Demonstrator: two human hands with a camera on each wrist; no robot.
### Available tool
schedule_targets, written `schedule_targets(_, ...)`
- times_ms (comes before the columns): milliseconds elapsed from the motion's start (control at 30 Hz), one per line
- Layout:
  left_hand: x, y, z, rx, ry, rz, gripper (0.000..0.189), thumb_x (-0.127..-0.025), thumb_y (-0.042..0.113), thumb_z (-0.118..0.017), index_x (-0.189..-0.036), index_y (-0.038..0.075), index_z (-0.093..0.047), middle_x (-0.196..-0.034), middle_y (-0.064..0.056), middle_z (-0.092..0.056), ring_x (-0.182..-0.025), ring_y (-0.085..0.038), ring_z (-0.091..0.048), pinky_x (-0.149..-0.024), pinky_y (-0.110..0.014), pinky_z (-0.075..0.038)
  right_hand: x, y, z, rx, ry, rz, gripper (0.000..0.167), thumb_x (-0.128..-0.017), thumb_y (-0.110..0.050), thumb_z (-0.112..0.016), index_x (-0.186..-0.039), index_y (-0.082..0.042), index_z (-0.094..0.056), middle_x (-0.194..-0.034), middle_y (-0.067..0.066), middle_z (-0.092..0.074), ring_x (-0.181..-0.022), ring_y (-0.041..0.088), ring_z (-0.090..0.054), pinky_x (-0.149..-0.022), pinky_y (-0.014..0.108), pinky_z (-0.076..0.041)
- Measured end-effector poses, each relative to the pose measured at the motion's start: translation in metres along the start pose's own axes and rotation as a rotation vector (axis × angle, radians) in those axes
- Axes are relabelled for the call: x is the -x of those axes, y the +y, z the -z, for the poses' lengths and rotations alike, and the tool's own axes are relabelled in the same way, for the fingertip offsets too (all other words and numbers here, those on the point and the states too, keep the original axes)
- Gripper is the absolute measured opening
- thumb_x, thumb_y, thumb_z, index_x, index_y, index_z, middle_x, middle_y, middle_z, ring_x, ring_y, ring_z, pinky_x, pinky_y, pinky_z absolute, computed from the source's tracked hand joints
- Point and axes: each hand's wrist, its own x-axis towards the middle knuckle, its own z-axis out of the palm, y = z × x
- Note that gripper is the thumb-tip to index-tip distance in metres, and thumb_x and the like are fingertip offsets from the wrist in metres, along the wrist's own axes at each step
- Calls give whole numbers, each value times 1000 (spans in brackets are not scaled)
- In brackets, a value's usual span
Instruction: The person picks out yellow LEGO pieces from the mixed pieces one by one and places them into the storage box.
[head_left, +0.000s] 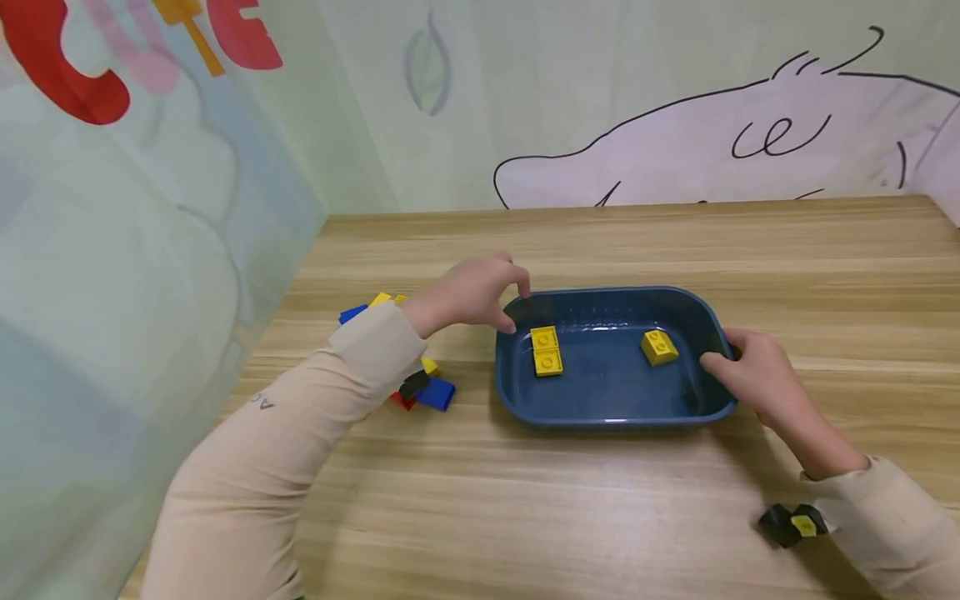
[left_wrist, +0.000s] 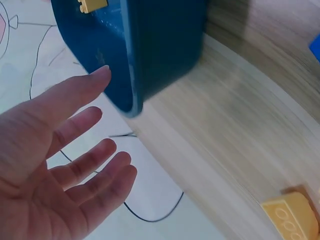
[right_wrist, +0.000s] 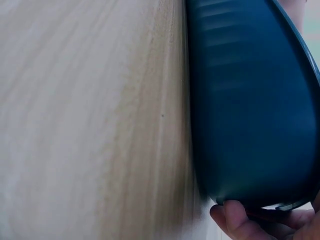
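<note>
A dark blue tray (head_left: 607, 421) sits on the wooden table. My right hand (head_left: 761, 375) grips its right end, thumb over the rim and fingers outside; in the right wrist view the fingertips (right_wrist: 235, 215) curl at the tray's underside. By the tray's left rim is my left hand (head_left: 480, 292), thumb and fingers spread apart. The left wrist view has its palm (left_wrist: 75, 165) bare and the fingers loosely bent. Inside the tray, yellow toy brick pieces (head_left: 546, 351) lie at the left, and a yellow toy brick with a sloped side (head_left: 659, 347) lies at the right.
Left of the tray lies a pile of toy bricks, among them a blue brick (head_left: 437, 393), a red one (head_left: 402, 401) and yellow ones; my left forearm hides part of it. A small black device (head_left: 780, 525) is at the right sleeve. A printed wall (head_left: 450, 167) borders the table.
</note>
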Motion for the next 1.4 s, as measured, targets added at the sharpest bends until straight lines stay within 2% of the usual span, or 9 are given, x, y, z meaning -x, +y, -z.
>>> schedule_targets(167,6,-13,-1,6,12,43,41,-73,20,-79,-108,6,-64,-104,-11,-56,-86,-25,-51,-77,-34,-46,0,1,0,4,-12,-5,43,-87,-10,-48,-121,18,-47,-109,33,-55,-78,24,-59,-61,29,-54)
schedule_targets(333,12,-30,-3,20,7,92,41,-75,18,-78,-110,6,-63,-106,-13,-56,-85,-26,-51,-77,-35,-46,-1,2,0,13,-1,2,41,-87,-10,-49,-119,17,-49,-106,31,-56,-76,24,-59,-59,28,-53)
schedule_targets(533,20,-51,-6,31,10,165,42,-76,16,-77,-112,4,-62,-110,-16,-56,-89,-28,-52,-82,-39,-46,-1,2,0,5,3,7,41,-88,-9,-49,-119,18,-48,-106,31,-55,-77,24,-58,-59,27,-53)
schedule_targets(800,32,-72,-12,43,41,193,40,-75,14,-77,-111,2,-63,-107,-17,-57,-90,-29,-51,-84,-40,-45,0,2,-1,8,-1,4,43,-88,-10,-49,-120,18,-47,-108,32,-55,-77,25,-59,-61,30,-54)
schedule_targets(1000,37,-85,-17,53,59,192,41,-74,11,-77,-110,-1,-62,-112,-20,-58,-99,-32,-52,-91,-44,-42,0,1,-1,6,15,16,41,-87,-9,-49,-118,17,-49,-106,31,-57,-75,23,-59,-58,28,-53)
schedule_targets(1100,39,-92,-21,58,61,201,42,-73,10,-78,-110,-2,-62,-112,-22,-57,-97,-32,-52,-90,-44,-42,0,1,-1,2,14,18,41,-87,-9,-49,-118,17,-49,-106,32,-57,-74,23,-60,-58,28,-53)
schedule_targets(1267,42,-98,-27,81,51,217,43,-74,11,-78,-111,-2,-61,-114,-23,-54,-92,-31,-50,-86,-43,-44,0,1,-1,2,14,9,42,-87,-9,-49,-119,17,-48,-107,32,-56,-74,23,-60,-59,29,-54)
schedule_targets(1400,42,-101,-29,84,60,227,43,-73,11,-78,-110,-2,-62,-116,-25,-52,-96,-33,-49,-87,-44,-43,0,2,-1,-3,12,2,42,-87,-9,-48,-120,18,-48,-107,32,-56,-75,23,-59,-59,29,-54)
